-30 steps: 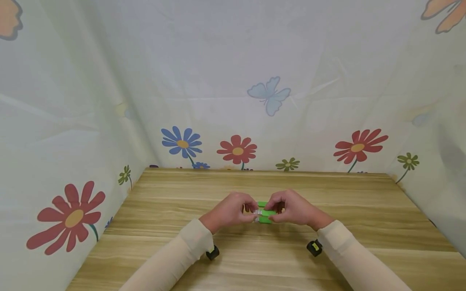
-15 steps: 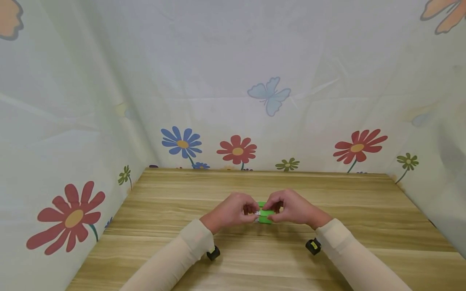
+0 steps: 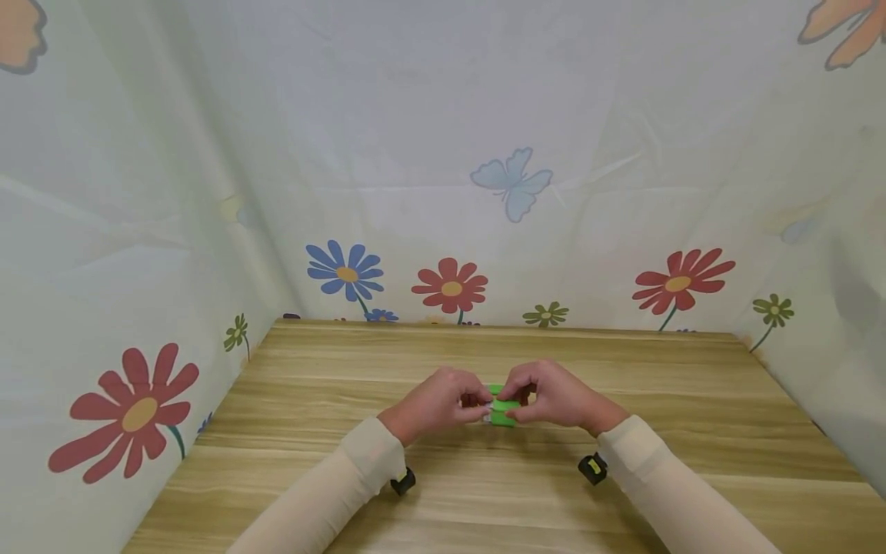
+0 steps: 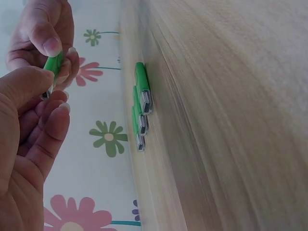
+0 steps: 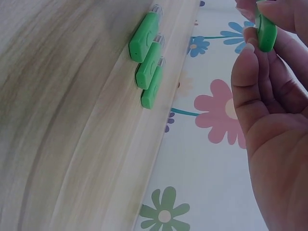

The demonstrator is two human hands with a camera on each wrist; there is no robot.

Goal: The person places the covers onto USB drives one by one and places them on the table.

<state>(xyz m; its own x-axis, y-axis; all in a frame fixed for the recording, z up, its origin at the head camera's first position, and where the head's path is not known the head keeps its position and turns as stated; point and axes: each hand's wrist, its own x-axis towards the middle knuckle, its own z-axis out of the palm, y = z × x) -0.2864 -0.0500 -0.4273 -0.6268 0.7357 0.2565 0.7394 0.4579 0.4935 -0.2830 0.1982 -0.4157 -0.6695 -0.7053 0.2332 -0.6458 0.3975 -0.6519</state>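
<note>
Above the wooden table, both hands hold one green USB flash drive (image 4: 54, 65) between them. My right hand (image 3: 559, 396) pinches its green body (image 5: 266, 34) between thumb and fingers. At the silver connector end, my left hand (image 3: 438, 402) pinches with thumb and fingertips; whether a clear cap sits there is hidden by the fingers. Below lie three more green flash drives in a row, staggered in the wrist views: a nearer one (image 5: 144, 38), a middle one (image 5: 148, 66) and a farther one (image 5: 152, 90). Clear caps cover their connector ends.
The wood-grain table (image 3: 332, 354) meets a white curtain (image 3: 401, 115) printed with flowers and a butterfly at its back. More curtain hangs at both sides. Black wrist-worn devices, one on the left wrist (image 3: 404, 482) and one on the right (image 3: 592, 468), hang under the cuffs.
My right hand has shifted slightly left with the flash drive, bringing its connector end farther under my left fingertips. My left hand and the drives on the table stay nearly in place.
</note>
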